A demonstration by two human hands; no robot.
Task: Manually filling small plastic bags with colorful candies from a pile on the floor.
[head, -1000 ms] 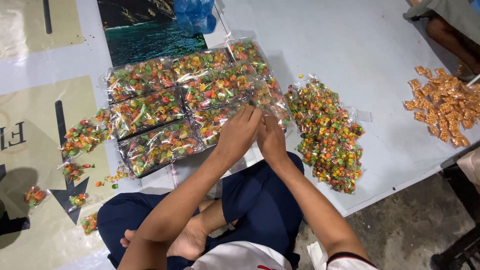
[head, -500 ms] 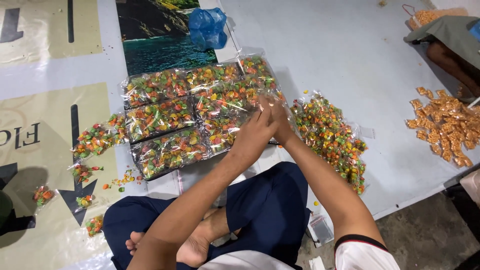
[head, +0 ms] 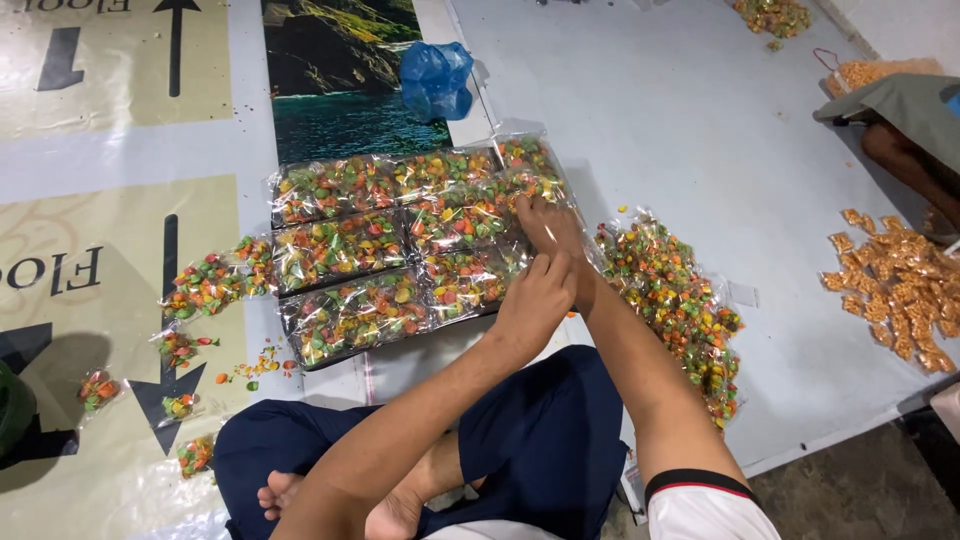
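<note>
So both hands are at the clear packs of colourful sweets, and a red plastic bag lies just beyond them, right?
Not quite: the plastic bag is blue, not red, as the head view shows. Both the left hand and right hand are at the clear packs of colourful sweets.

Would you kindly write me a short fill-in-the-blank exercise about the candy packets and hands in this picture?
1. The sealed packets of mixed-colour candy lie in a block on the ____.
2. The crumpled plastic bag beyond the packets is ____.
3. The pile of small packets lies to the ____ of the block.
4. The right hand and left hand meet at the block's ____ edge.

Missing words: floor; blue; right; right
</note>
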